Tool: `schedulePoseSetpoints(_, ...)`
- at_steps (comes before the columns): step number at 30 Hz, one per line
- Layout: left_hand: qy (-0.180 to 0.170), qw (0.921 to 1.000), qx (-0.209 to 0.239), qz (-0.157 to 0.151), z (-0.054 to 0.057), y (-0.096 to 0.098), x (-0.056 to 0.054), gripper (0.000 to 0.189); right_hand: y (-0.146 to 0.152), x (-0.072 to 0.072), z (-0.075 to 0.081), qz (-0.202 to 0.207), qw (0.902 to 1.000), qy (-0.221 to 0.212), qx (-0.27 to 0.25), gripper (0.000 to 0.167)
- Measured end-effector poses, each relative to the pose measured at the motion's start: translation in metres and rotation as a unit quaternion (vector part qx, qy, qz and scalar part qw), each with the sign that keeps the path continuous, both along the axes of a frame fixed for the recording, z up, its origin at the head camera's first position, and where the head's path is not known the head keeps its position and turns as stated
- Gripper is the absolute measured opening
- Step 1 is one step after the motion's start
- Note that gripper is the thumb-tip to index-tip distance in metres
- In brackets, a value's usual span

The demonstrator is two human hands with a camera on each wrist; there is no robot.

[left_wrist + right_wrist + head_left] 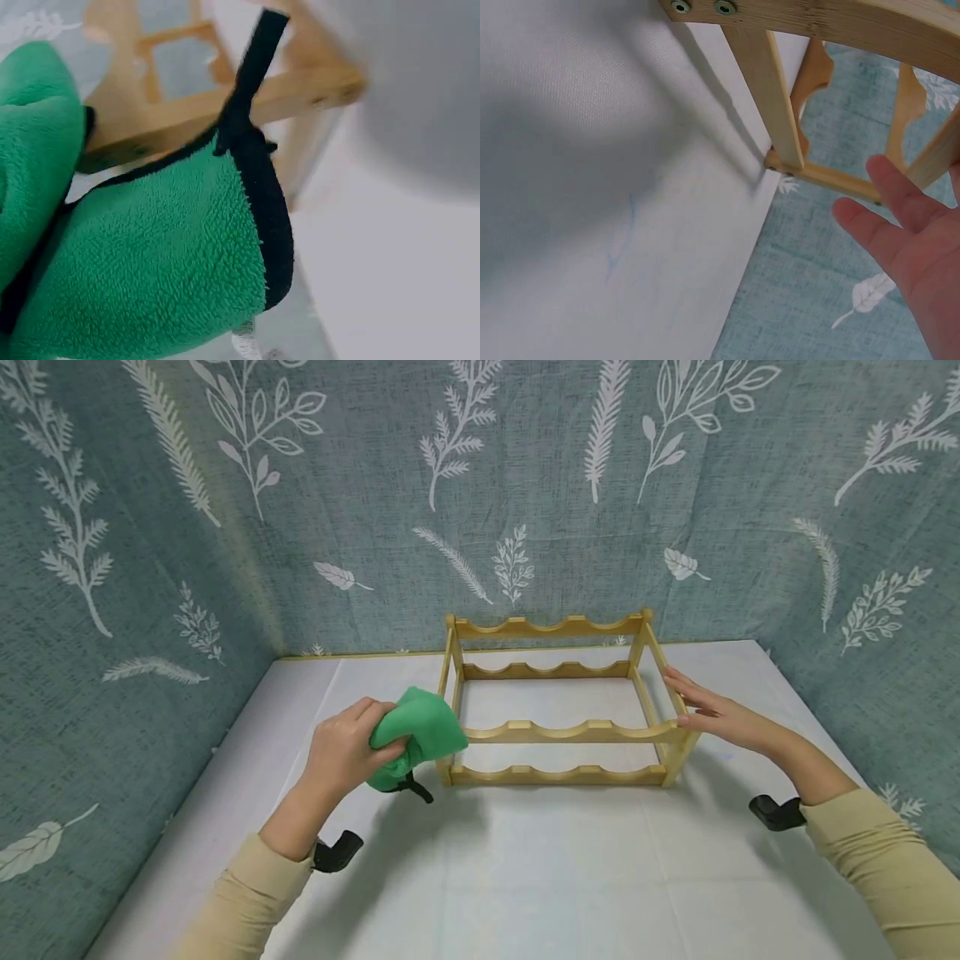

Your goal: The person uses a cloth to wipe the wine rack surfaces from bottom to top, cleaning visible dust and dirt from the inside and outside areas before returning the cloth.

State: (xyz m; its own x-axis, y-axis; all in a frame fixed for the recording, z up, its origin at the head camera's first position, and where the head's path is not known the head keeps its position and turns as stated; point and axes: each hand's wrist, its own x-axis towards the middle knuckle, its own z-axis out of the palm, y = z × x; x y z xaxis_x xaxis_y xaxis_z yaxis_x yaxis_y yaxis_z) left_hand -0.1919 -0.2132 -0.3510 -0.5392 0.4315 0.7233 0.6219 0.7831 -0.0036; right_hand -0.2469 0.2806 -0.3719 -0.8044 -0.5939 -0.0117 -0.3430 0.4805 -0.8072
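My left hand [348, 743] grips a green cloth [423, 727] close to the left end of a wooden bottle rack [555, 732]. In the left wrist view the cloth [165, 255] looks fluffy, with black edging and a black loop [251, 75] hanging off one corner; part of the rack shows behind it. At the rack's right end, my right hand [727, 718] has its fingers extended along the upper side rail. The right wrist view shows those fingers [900, 195] spread beside the rack's end frame [761, 97]. Both tiers of the rack have scalloped crossbars and hold no bottles.
The rack stands on a table with a white cover [555, 877]. A blue-grey curtain [360, 510] with white leaf prints encloses the back and both sides. Black wrist-camera mounts [337, 852] jut out below each wrist.
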Motion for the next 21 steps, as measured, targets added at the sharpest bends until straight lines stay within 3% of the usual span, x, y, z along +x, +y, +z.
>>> schedulePoseSetpoints(4,0.027,0.9973,0.068,-0.006,0.027,0.016,-0.006,0.029,0.000,0.000,-0.001,0.001,1.0000,0.002,-0.006,0.065)
schedulePoseSetpoints(7,0.034,0.9949,0.089,-0.034,0.042,0.045,-0.008,0.029,0.000,0.000,-0.002,0.002,1.0000,0.004,-0.009,0.065)
schedulePoseSetpoints(9,0.027,0.9939,0.086,-0.063,0.046,0.072,-0.008,0.029,0.001,0.000,-0.003,0.003,0.9999,0.003,-0.012,0.064)
schedulePoseSetpoints(13,0.017,0.9927,0.028,-0.116,0.037,0.134,-0.009,0.030,0.001,0.000,-0.003,0.000,0.9999,0.000,-0.014,0.063)
schedulePoseSetpoints(16,0.030,0.9898,-0.050,-0.130,0.022,0.182,-0.009,0.032,0.001,0.000,-0.004,0.001,0.9998,-0.004,-0.019,0.061)
schedulePoseSetpoints(21,0.077,0.9812,-0.146,-0.099,-0.003,0.246,-0.007,0.032,0.001,0.002,-0.006,0.016,0.9993,0.014,-0.032,0.055)
